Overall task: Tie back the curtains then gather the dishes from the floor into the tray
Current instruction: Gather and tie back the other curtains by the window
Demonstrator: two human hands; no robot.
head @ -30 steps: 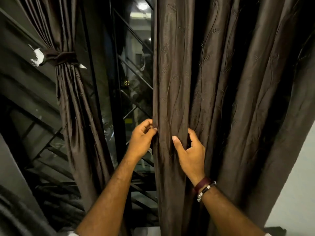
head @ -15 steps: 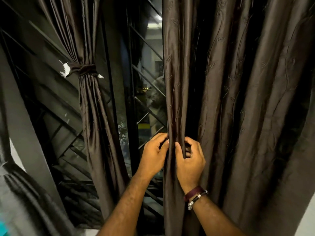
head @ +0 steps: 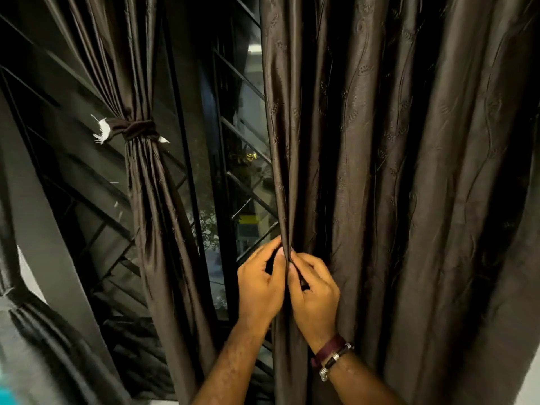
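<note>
Right brown curtain (head: 394, 171), untied, hanging loose beside the window grille (head: 239, 159).
Left hand (head: 258, 287) and right hand (head: 317, 290) pinch its leading edge, apparently to gather folds; left curtain (head: 152, 214) already bound by tieback (head: 137, 128); dishes, tray unseen.

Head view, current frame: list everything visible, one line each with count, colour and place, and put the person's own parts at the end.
Tied curtain: 1, dark brown, left of centre, gathered.
Tie-back: 1, dark brown with white frayed ends, wrapped round the tied curtain.
Loose curtain: 1, dark brown, patterned, centre to right, hanging untied.
Window grille: 1, black, diagonal bars, between the curtains.
Wall: pale, bottom right corner.
Wristbands: maroon band and a black-and-silver bracelet, on the right wrist.
Left hand: pinches the loose curtain's left edge.
Right hand: grips the same edge, beside the left.
</note>
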